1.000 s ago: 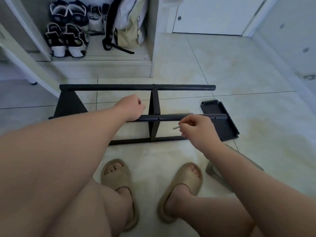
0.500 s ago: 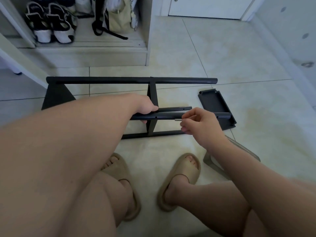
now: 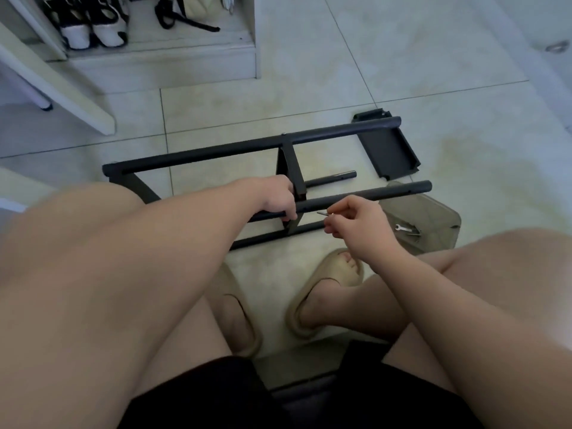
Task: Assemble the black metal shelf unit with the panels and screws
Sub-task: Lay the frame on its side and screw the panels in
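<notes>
Now the left hand (image 3: 278,198) grips the black bar (image 3: 371,195), pulled closer; the right hand (image 3: 360,232) pinches a screw (image 3: 322,213), probably ready for it.

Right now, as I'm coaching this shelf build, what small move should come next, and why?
Probably guide the screw into the black tube: the right hand pinches it with its tip just short of the tube, and the left hand grips that tube beside the upright panel, steadying it.

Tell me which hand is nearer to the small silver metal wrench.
Right. The right hand hovers close beside the small silver metal wrench, pinching a thin silver screw. The left hand is farther off, gripping the black round metal tube.
</notes>
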Tool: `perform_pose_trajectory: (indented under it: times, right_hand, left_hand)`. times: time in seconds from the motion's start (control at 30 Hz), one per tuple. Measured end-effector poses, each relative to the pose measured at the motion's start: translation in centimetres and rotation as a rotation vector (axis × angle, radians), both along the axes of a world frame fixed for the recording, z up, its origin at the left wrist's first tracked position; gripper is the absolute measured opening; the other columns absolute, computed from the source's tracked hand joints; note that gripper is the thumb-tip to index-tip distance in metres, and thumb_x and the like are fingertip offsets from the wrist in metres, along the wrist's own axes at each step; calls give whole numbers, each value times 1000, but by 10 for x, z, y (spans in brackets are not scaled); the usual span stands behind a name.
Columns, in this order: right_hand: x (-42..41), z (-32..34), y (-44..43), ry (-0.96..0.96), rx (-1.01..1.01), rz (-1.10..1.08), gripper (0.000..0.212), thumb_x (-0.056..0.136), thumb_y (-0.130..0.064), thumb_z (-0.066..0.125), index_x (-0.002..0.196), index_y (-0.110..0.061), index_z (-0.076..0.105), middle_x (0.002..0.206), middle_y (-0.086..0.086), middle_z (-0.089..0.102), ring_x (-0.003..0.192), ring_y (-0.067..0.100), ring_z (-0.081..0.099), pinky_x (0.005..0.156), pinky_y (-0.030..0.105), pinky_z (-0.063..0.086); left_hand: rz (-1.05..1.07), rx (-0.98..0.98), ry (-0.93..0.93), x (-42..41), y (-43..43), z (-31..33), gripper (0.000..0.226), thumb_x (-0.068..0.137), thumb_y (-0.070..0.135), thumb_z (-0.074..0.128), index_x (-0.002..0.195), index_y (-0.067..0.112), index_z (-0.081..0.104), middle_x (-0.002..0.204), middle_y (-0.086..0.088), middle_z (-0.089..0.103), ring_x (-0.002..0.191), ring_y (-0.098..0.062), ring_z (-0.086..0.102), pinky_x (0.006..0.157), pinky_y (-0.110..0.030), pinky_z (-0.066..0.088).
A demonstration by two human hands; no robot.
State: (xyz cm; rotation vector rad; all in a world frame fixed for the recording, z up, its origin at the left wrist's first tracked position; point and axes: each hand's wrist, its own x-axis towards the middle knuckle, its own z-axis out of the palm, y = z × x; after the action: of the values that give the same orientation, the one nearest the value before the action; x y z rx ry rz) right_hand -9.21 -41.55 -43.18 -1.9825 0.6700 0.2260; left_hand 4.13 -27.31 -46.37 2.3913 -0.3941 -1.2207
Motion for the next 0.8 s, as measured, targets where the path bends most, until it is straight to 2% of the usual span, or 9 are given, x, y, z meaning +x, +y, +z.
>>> perform_pose_trajectory:
  times: [0.07, 0.17, 0.33, 0.47, 0.53, 0.6, 0.7, 0.8]
  right_hand:
    - [-2, -1, 0, -13, 38, -41, 8, 93, -3, 62, 96, -9, 65, 86, 7, 75, 83, 21, 75, 85, 46, 61]
    - [-7, -5, 2, -38, 39, -40, 9, 95, -3, 61, 94, -11, 64, 87, 7, 74, 81, 18, 75, 84, 42, 61]
    - [-17, -12, -2, -66, 34, -61, 9, 94, -3, 63, 91, -11, 64, 83, 6, 73, 78, 18, 75, 86, 50, 60]
    - [-11, -18, 1, -69, 39, -19, 10, 93, -5, 64, 89, -14, 64, 79, 2, 74, 74, 12, 74, 84, 49, 60]
    - [-9, -22, 2, -60, 32, -3, 11, 93, -5, 64, 88, -15, 63, 79, 1, 74, 75, 13, 74, 84, 50, 60]
    - [-5, -26, 2, -59, 25, 0, 11, 93, -6, 64, 89, -16, 63, 81, 1, 74, 76, 13, 75, 85, 50, 60]
    - [0, -30, 1, -68, 27, -3, 9, 93, -7, 65, 90, -15, 63, 81, 1, 74, 77, 13, 75, 84, 51, 60]
    - [3, -35, 2, -79, 36, -2, 12, 93, -7, 65, 88, -17, 61, 82, 2, 74, 77, 12, 75, 85, 51, 60]
  left_hand:
    - [-16, -13, -40, -9, 2, -3, 26, 83, 19, 76, 102, 4, 68, 89, -6, 71, 93, -28, 68, 82, -36, 53]
    - [-9, -39, -69, -20, 5, -6, 26, 89, 21, 72, 106, 2, 66, 96, -10, 74, 97, -28, 70, 91, -39, 54]
    - [-50, -34, -104, -24, 6, -8, 25, 93, 24, 67, 109, 3, 68, 96, -10, 74, 99, -28, 68, 93, -40, 53]
    - [-38, -49, -107, -19, 6, -10, 26, 94, 25, 65, 110, 5, 67, 96, -9, 74, 98, -26, 68, 95, -41, 52]
    - [-23, -59, -109, -15, 6, -11, 27, 94, 26, 64, 110, 4, 67, 96, -8, 74, 90, -21, 68, 90, -35, 52]
    - [-9, -79, -109, -12, 6, -13, 27, 94, 25, 65, 110, 4, 67, 92, -6, 73, 80, -15, 65, 78, -29, 49]
    - [18, -108, -98, -9, 5, -15, 24, 93, 24, 66, 109, 6, 64, 93, -6, 74, 81, -12, 66, 68, -23, 45]
    - [37, -124, -75, -5, 4, -16, 23, 92, 27, 68, 109, 19, 54, 100, -8, 76, 99, -21, 69, 85, -30, 49]
